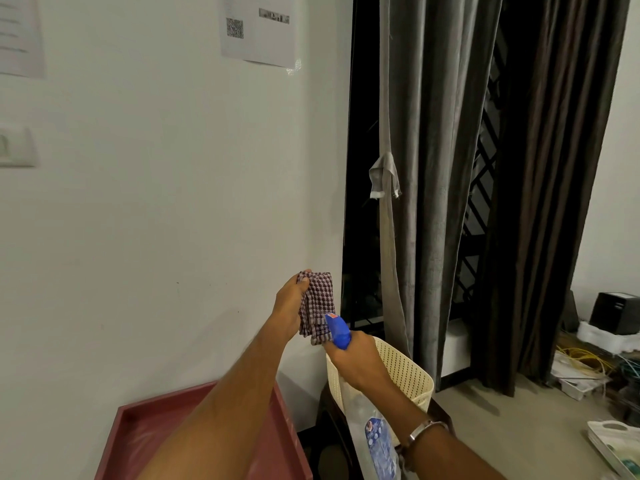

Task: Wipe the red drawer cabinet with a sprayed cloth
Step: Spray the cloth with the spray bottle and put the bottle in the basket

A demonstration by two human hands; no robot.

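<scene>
Just beyond the right hand (360, 362), whose fingers wrap a clear spray bottle with blue trigger head (337, 330), the left hand (291, 306) pinches a folded checked maroon cloth (317, 304) upright facing the nozzle, likely for wetting. Below the left forearm sits the red drawer cabinet (138, 431), seemingly unwiped.

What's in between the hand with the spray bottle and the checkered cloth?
Only the blue spray head of the bottle. The right hand grips the bottle, its nozzle almost at the cloth held by the left hand. The head view shows it.

Basket (408, 375) beside perhaps bare cabinet top (145, 431)
</scene>
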